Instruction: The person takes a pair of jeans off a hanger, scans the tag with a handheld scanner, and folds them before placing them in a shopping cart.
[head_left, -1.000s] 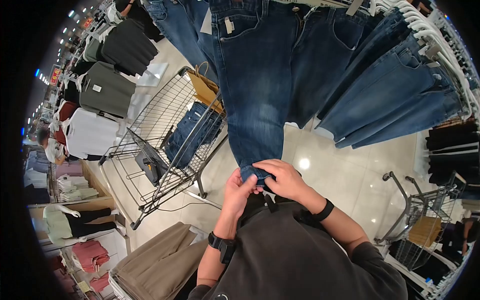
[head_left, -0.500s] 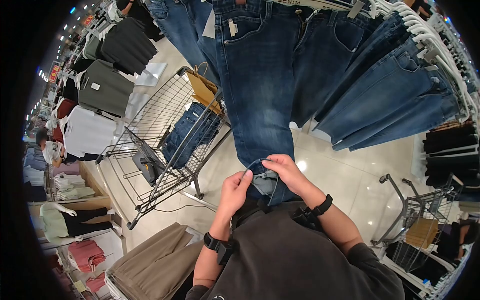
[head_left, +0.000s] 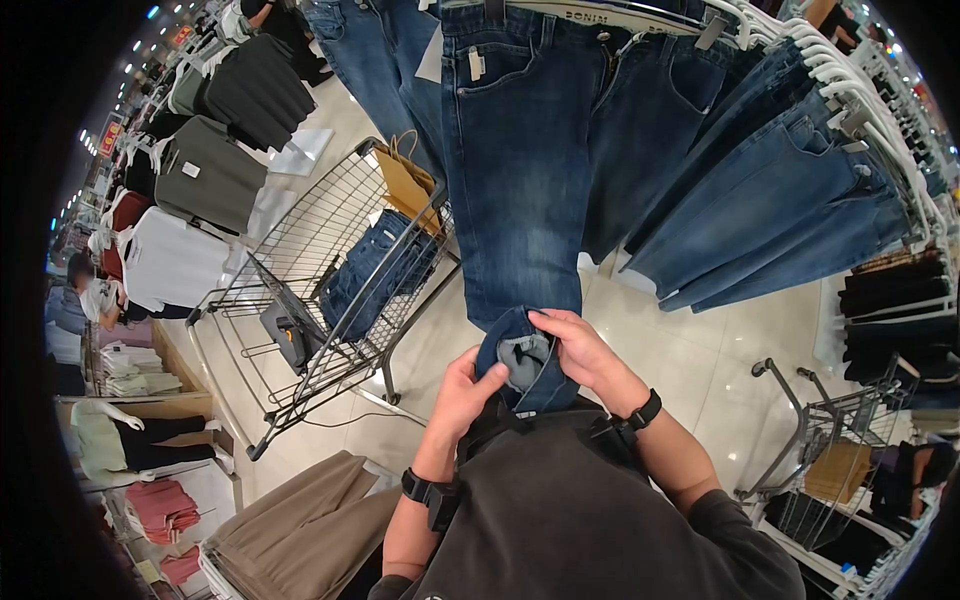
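A pair of dark blue jeans hangs by its waistband from a rack, one leg stretched toward me. My left hand grips the hem of that leg on its left side, thumb over the edge. On the opposite side my right hand pinches the same hem. Between my hands the leg opening faces up and shows the paler inside of the denim. A small tag is attached at the front pocket.
Left of the jeans stands a wire shopping cart with folded jeans and a paper bag. More jeans hang at right. Brown trousers lie at lower left. Another cart is at right; a person stands far left.
The leg opening has spread into a rounder ring, showing more of the inside. My left hand has moved slightly down and left along the hem; my right hand stays on the hem.
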